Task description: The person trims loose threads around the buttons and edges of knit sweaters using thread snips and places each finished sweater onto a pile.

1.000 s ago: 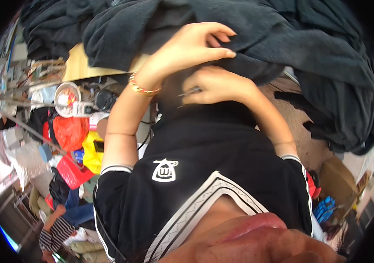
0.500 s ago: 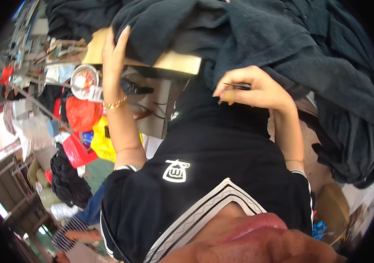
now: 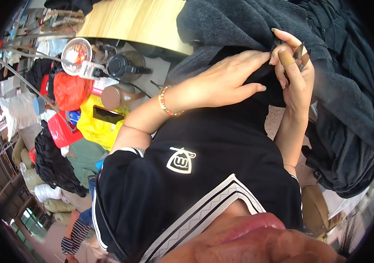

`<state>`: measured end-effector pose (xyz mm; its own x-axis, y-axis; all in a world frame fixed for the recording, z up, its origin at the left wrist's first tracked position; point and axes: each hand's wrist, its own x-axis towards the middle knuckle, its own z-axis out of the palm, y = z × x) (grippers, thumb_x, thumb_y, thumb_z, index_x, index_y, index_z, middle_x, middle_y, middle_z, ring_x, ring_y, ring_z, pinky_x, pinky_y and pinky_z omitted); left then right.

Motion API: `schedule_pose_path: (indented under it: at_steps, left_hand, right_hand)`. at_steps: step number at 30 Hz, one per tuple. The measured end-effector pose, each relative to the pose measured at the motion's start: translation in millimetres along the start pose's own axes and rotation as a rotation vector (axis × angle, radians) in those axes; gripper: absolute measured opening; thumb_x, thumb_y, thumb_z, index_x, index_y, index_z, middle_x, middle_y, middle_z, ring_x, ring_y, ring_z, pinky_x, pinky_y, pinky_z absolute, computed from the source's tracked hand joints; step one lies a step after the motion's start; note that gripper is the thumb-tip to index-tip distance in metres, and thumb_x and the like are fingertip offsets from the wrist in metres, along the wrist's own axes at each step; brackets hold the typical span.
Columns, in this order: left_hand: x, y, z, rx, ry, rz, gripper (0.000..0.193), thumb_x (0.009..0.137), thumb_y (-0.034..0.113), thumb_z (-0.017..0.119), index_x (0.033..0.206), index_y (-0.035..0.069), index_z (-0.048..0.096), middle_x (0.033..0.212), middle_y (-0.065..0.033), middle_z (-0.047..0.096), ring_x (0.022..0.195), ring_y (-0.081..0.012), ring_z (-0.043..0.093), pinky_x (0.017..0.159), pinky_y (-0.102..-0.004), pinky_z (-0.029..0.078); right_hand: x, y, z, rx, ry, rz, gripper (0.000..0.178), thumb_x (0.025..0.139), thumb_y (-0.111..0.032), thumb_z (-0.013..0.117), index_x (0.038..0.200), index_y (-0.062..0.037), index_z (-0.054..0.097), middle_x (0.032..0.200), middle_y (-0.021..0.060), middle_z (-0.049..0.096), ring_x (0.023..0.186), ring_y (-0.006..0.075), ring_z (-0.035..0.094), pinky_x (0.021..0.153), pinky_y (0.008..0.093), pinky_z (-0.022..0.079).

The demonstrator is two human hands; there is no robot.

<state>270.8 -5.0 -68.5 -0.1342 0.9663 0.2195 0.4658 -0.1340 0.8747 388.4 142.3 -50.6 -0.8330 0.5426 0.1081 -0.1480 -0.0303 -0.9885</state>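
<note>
My left hand reaches across to the right with its fingers stretched out and its thumb apart. Its fingertips lie close to my right hand, over the dark grey knit fabric. Small dark thread snips are tucked in my right hand, their pointed blades showing between the fingers. Tan tape wraps one of its digits, and the index finger points up against the cloth. Whether the fingertips pinch the fabric is hard to see. The cloth drapes off the table to the right.
The wooden tabletop shows at the upper left. Below it stand a white tub, a dark kettle-like jug and a brown-lidded container. A phone rests on a yellow bag. Another person's striped sleeve shows lower left.
My left hand has moved right from the table's left side to beside my right hand. My right hand has risen and turned upward. The fabric has shifted right, baring more tabletop.
</note>
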Motion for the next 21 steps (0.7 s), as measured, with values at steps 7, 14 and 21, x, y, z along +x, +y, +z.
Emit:
schedule_pose_path:
  at_steps: [7, 14, 21]
  left_hand:
    - [-11.8, -2.1, -1.6, 0.065, 0.067, 0.021, 0.055, 0.089, 0.023, 0.065, 0.134, -0.002, 0.046, 0.133, -0.021, 0.051, 0.123, -0.0336, 0.05, 0.1, -0.0386, 0.044]
    - [-26.7, 12.8, -74.5, -0.111, 0.699, -0.039, 0.016, 0.094, 0.01, 0.06, 0.099, 0.0, 0.069, 0.092, -0.0088, 0.071, 0.085, -0.0131, 0.067, 0.076, -0.0224, 0.051]
    - [-33.2, -101.7, -91.5, -0.478, 0.68, -0.447, 0.034, 0.099, 0.033, 0.05, 0.094, 0.004, 0.067, 0.081, -0.0002, 0.065, 0.063, -0.0057, 0.053, 0.056, -0.0195, 0.04]
  right_hand:
    - [2.0, 4.4, 2.6, -0.112, 0.054, 0.044, 0.039, 0.089, -0.01, 0.066, 0.126, -0.0001, 0.058, 0.073, -0.003, 0.055, 0.053, -0.0024, 0.038, 0.047, 0.014, 0.024]
    - [1.8, 23.3, -4.5, -0.357, 0.088, 0.054, 0.037, 0.087, 0.001, 0.065, 0.124, 0.0047, 0.059, 0.084, -0.0019, 0.058, 0.075, 0.0025, 0.051, 0.07, 0.016, 0.04]
    - [-9.0, 16.7, 12.4, -0.396, 0.082, 0.109, 0.038, 0.088, 0.002, 0.064, 0.125, 0.0055, 0.055, 0.107, 0.0092, 0.066, 0.094, 0.0088, 0.059, 0.084, 0.0206, 0.045]
